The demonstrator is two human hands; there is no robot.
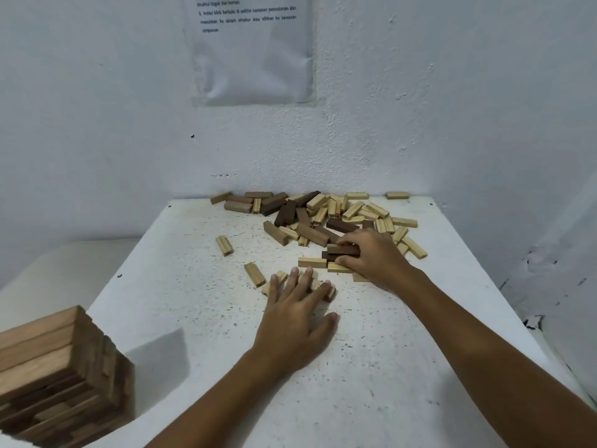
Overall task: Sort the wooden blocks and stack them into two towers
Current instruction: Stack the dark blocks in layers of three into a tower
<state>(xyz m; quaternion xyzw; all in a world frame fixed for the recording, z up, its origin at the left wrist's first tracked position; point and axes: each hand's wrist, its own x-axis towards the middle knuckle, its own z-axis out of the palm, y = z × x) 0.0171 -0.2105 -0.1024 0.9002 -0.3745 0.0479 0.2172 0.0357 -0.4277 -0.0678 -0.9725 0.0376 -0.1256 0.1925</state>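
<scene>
Blocks [323, 218] heaped, right hand [374, 257] pinching dark block [344, 251], left hand [297, 315] flat, tower [58, 376] near-left

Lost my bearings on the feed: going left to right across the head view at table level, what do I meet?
Stacked tower → lone pale block → left hand, flat on pale blocks → right hand, gripping a dark block → pale block by the wall.

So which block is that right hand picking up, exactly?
Start at the scattered pile of small wooden blocks by the back wall of the white speckled table. At its near edge, the right hand pinches a dark brown rectangular block. The blocks lying right beside it are pale.
</scene>
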